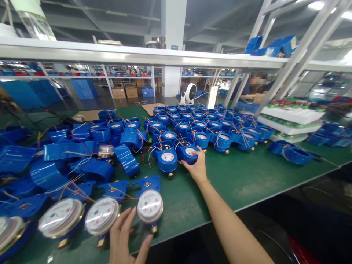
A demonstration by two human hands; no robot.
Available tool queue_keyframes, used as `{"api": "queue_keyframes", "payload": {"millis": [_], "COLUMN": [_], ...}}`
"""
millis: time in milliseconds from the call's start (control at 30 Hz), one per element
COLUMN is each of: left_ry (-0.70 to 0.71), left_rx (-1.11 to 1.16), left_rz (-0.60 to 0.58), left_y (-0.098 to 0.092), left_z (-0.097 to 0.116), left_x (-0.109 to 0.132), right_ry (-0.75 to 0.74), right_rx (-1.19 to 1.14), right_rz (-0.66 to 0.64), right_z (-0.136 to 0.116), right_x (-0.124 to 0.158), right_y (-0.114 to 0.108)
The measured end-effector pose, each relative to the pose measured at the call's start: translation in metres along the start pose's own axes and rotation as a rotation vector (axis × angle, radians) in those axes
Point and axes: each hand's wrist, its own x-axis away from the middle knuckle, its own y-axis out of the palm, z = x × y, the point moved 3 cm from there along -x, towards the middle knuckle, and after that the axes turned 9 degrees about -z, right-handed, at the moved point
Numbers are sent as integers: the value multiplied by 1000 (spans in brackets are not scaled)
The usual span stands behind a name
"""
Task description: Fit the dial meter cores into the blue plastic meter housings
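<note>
A: Left hand (123,238)?
B: Grip open, fingers spread against clear-faced meter (150,207), desk (247,179) front edge.
A: Right hand (196,167)?
B: Grip curled over blue meter (189,152), mid-desk. Likely pickup; a lift needs its wires (180,142) free.

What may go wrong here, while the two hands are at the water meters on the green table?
1. The right hand grips a blue meter whose coloured wires run among its neighbours; lifting it may snag or tear the wires, or drag the neighbours along.
2. The front meter beside the open left hand lies close to the edge of the table; a nudge may push it off.
</note>
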Motion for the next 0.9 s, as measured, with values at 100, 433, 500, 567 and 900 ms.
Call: {"api": "queue_keyframes", "payload": {"millis": [100,433,500,567,900], "left_ry": [-21,-65,-67,-64,-20], "left_rx": [-20,6,18,36,58], "left_rz": [-23,-71,-75,-71,-56], "left_y": [14,30,32,34,33], "left_z": [-9,-12,-14,-17,-23], "left_x": [1,-17,-19,-19,-17], "right_ry": [-2,11,16,24,-189], "right_rx": [-2,3,7,11,184], "right_rz": [0,-16,-21,-28,-105], "right_z": [2,11,12,14,-52], "right_x": [-6,-27,-32,-37,2], "right_y": [5,20,25,28,-1]}}
